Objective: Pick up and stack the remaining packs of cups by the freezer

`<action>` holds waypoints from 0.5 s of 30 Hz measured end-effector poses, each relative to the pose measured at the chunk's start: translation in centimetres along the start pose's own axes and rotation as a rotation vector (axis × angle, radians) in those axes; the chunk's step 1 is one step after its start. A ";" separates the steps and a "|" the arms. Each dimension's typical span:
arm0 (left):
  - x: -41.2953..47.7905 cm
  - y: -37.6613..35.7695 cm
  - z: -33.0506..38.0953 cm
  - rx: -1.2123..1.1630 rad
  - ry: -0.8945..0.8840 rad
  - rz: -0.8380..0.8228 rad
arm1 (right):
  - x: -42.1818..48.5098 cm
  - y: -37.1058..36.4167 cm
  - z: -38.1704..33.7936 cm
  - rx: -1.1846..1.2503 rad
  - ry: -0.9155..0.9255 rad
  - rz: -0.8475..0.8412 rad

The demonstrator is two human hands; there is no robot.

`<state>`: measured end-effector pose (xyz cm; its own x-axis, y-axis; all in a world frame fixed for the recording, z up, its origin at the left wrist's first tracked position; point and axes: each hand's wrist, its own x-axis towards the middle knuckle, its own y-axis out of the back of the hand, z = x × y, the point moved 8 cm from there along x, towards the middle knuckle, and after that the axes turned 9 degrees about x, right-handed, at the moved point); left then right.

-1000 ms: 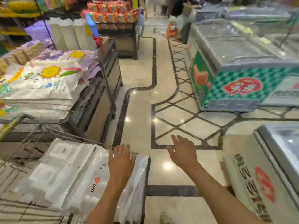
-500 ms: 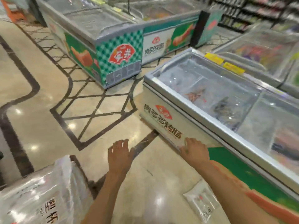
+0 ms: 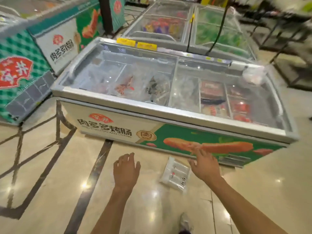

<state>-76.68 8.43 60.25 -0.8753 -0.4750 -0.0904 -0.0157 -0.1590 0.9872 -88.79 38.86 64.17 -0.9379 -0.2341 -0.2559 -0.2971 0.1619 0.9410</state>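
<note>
A: Hands?
B: Left hand [image 3: 126, 170] out in front over the floor [image 3: 50, 166], fingers loosely spread, holding nothing. Right hand [image 3: 205, 166] same, fingers splayed and relaxed, nothing in it.

A: Nearest thing?
B: A clear plastic packet [image 3: 175, 174] lying flat on the floor, between the two hands, closer to the right one. Whether the right hand is touching it is unclear; it looks just beside it.

A: And around that?
B: The packet sits near the base of a chest freezer [image 3: 118, 129] with white and green side panels and a sausage picture. Glass lids closed, frozen packs visible inside, some red ones at the right end.

A: Anything else?
B: More freezers [image 3: 160, 22] behind, a green checkered one [image 3: 20, 78] to the left. A shoe [image 3: 184, 222] at the bottom edge. Frame is blurry.
</note>
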 end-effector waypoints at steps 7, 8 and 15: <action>0.7 -3.7 10.9 0.101 -0.061 -0.105 | 3.3 -0.9 11.3 0.064 -0.099 -0.064; 0.7 -4.5 11.8 0.120 -0.046 -0.122 | 4.0 -1.3 12.4 0.069 -0.110 -0.085; 2.0 -10.7 17.5 0.133 0.028 -0.268 | 10.5 -4.0 16.5 0.029 -0.057 -0.198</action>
<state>-86.71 24.38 51.82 -0.8174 -0.4557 -0.3524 -0.3097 -0.1681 0.9359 -100.37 51.59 54.04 -0.8689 -0.2102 -0.4482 -0.4812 0.1460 0.8644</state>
